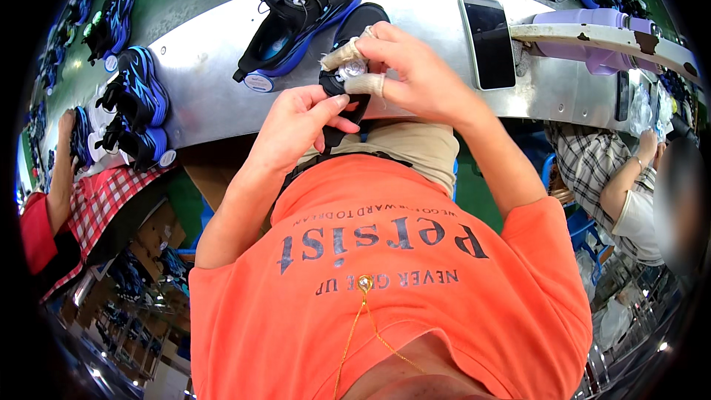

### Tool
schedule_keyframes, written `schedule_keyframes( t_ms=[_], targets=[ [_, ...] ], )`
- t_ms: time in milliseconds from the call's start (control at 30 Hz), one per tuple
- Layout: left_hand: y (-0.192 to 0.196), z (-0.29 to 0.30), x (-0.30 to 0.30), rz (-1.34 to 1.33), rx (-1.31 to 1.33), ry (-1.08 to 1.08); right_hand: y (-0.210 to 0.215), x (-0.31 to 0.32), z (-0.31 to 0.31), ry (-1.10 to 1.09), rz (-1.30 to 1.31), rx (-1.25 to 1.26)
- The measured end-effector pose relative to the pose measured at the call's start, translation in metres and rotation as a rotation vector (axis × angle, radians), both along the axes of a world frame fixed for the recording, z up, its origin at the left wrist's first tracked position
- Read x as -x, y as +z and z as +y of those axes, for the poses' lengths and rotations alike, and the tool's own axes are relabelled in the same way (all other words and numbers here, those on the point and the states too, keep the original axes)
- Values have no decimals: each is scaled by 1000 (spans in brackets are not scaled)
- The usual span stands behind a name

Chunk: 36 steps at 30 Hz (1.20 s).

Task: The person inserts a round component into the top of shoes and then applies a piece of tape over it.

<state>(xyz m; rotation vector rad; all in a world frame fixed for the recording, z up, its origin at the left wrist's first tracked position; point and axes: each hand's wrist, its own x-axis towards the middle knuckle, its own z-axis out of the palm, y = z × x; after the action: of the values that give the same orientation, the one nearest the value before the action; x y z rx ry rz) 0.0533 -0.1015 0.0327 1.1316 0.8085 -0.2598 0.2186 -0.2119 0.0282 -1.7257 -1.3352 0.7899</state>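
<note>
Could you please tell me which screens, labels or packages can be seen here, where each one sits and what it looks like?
Phone: flat on the metal table, right of the right hand; a dark, unlit rectangular screen with a pale rim.
Round tags: at the ends of the black-and-blue shoes on the table; small white discs with blue edges.
Clear plastic bags: far right edge of the table, crumpled.
Shirt print: dark lettering on the person's orange shirt.
</note>
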Motion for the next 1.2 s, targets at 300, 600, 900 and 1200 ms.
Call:
schedule_keyframes(
  t_ms=[300, 600, 900, 1200],
  targets=[
    [20, 8, -2, 47, -450, -221, -3, -2, -22, -214, 401, 220],
    [-3, 16, -31, -463, -1001, -306, -22, 48, -36, -299, -119, 94],
    [7, 23, -13, -547, -1018, -84, -16, 40, -35, -294, -203, 2],
    [-53, 102, 10, -212, -1191, -36, 35, -27, -22, -508, -537, -256]
  ],
)
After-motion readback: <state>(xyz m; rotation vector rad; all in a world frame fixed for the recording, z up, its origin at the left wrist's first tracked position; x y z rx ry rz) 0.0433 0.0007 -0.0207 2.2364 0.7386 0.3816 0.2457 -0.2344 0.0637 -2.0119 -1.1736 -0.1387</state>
